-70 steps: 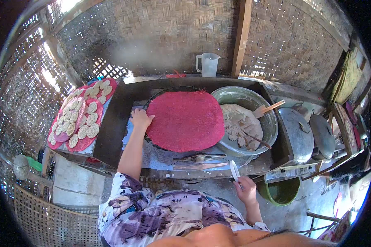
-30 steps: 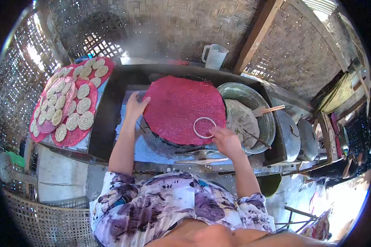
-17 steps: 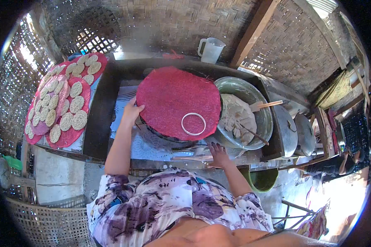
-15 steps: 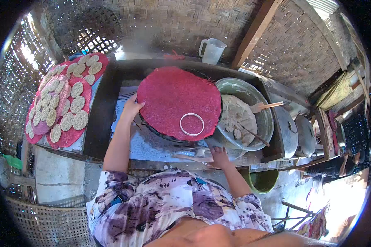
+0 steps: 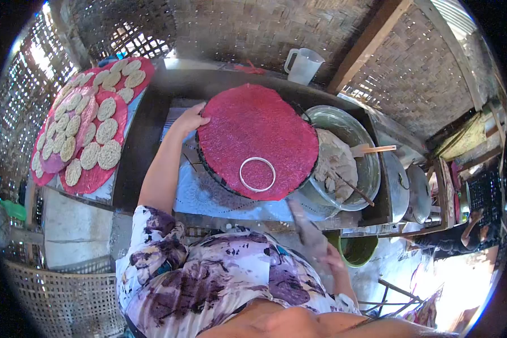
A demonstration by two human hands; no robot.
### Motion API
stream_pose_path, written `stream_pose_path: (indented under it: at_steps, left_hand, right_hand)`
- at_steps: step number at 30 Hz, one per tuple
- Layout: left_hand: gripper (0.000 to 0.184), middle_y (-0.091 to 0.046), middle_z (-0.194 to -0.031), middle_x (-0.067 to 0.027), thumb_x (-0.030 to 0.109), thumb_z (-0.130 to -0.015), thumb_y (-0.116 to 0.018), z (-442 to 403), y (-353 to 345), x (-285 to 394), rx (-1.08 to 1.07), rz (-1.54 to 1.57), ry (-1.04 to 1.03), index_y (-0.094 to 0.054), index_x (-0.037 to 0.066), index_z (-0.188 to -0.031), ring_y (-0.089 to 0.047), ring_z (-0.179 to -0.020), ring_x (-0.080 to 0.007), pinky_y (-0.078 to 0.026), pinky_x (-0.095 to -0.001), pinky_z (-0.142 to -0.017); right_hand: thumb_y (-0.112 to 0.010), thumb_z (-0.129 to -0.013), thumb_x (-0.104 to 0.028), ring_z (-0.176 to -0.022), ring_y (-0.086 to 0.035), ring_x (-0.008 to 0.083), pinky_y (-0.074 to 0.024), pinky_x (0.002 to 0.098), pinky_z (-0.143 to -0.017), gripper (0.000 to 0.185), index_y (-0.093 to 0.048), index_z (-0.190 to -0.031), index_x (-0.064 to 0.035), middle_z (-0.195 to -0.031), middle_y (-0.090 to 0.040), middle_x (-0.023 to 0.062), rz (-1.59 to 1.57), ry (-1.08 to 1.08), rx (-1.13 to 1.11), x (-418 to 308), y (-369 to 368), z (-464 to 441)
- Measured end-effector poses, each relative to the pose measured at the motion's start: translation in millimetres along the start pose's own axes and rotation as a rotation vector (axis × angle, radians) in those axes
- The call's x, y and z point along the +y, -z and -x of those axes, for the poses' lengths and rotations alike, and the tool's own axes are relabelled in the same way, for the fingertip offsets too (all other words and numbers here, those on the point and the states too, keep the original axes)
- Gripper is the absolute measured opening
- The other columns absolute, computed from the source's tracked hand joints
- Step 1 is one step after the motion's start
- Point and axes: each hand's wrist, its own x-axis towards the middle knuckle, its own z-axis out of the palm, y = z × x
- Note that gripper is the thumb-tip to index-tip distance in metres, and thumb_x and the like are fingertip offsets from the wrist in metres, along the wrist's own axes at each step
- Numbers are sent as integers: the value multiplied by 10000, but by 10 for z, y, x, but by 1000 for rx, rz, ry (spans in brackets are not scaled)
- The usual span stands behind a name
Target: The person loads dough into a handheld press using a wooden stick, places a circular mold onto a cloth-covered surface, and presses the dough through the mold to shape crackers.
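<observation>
A round tray covered with pink cloth (image 5: 253,127) sits in front of me, its dark rim showing along the lower edge. My left hand (image 5: 192,119) grips its upper left edge, thumb on top of the cloth. On the cloth's lower part lies a thin white ring (image 5: 257,174), with nothing inside it but cloth. Low on the right, near my body, my right hand (image 5: 334,260) is closed on one end of an elongated greyish tool (image 5: 307,228), which is smeared by motion. Right of the tray, a large basin (image 5: 372,163) holds pale dough (image 5: 335,160).
A wooden-handled spatula (image 5: 377,149) and a stick (image 5: 355,188) rest in the basin. At left, several coiled noodle-like discs (image 5: 107,130) lie on pink cloths. A plastic jug (image 5: 305,66) stands behind. Pot lids (image 5: 417,194) and a green tub (image 5: 359,250) are at right.
The right hand has pulled back toward my body with the tool, which now points up and away. The tray appears slightly turned, the ring shifted left relative to it. The left hand keeps its hold.
</observation>
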Motion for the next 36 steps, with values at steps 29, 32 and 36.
stream_pose_path:
  at_steps: [29,32,36]
  left_hand:
    - [689,-459,-616,15,710,-776,-321,860,-946,1174,-276,1757,-464,-510,141,-1115,-491,-654,-174,-417,-368,-721]
    - [691,-448,-572,14,724,-765,-321,852,-998,1114,-211,1800,-436,-503,139,-1084,-489,-614,-171,-419,-366,-693]
    - [647,-428,-567,28,693,-780,-359,948,-978,1102,-111,1777,-409,-526,141,-1072,-468,-584,-144,-427,-344,-661]
  right_hand:
    - [-245,-850,-637,-592,-593,210,-495,311,-521,648,-473,-1086,-79,-761,-594,140,482,-345,-678,-2315,-1027,-1645]
    - [-256,-857,-625,-554,-580,185,-488,297,-479,663,-531,-1007,-41,-716,-596,113,545,-337,-626,-2412,-1048,-1617]
    - [-268,-864,-609,-529,-576,184,-487,294,-464,655,-554,-961,-28,-685,-593,104,603,-329,-581,-2387,-1110,-1613]
